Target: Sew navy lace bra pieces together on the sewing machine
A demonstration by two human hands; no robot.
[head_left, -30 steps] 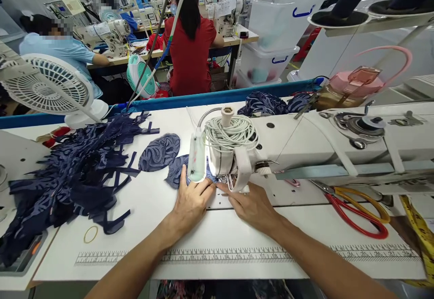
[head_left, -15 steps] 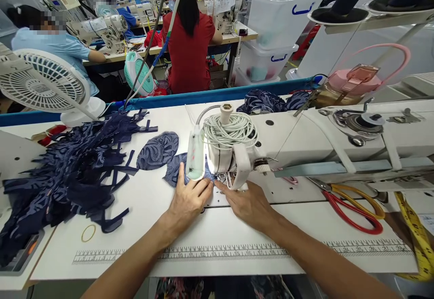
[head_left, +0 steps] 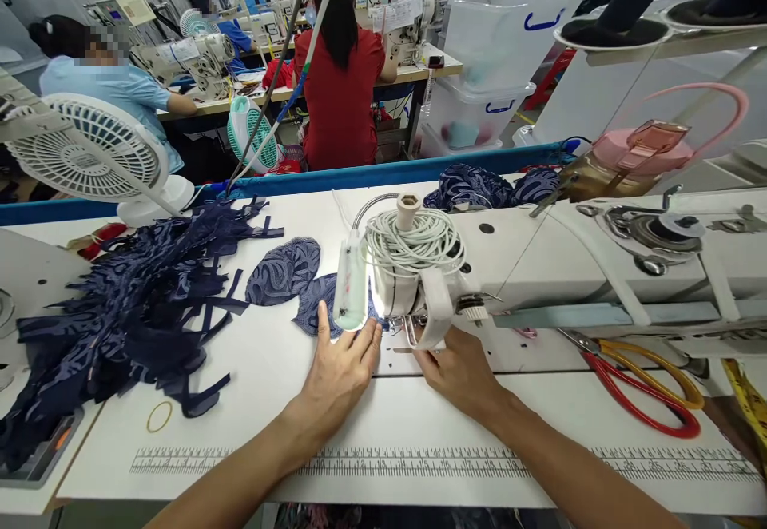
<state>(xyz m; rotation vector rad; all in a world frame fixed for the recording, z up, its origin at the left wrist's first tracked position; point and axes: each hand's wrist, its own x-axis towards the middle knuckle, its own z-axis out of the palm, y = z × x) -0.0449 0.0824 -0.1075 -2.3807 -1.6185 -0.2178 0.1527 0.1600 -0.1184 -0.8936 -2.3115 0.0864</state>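
A dark blue patterned fabric piece [head_left: 315, 305] lies flat at the sewing machine's head [head_left: 399, 285], partly hidden under the small lamp [head_left: 350, 285]. My left hand [head_left: 343, 365] rests on its near edge, fingers stretched out and thumb apart. My right hand [head_left: 461, 369] is beside the presser foot [head_left: 392, 324], right of the needle area. Its fingertips go behind the white lever [head_left: 436, 309], so I cannot see whether they hold anything. Another patterned piece [head_left: 284, 269] lies just left, its edge meeting the first.
A heap of navy fabric strips [head_left: 137, 297] covers the table's left side. Scissors [head_left: 641, 381] with red and yellow handles lie at right. A rubber band [head_left: 159, 416] sits near the printed ruler [head_left: 240, 461]. A white fan [head_left: 101, 149] stands back left; co-workers sit beyond.
My right hand has drawn back to the right from the fabric, its index finger no longer on the piece. My left hand stays on the fabric. The view has shifted slightly.
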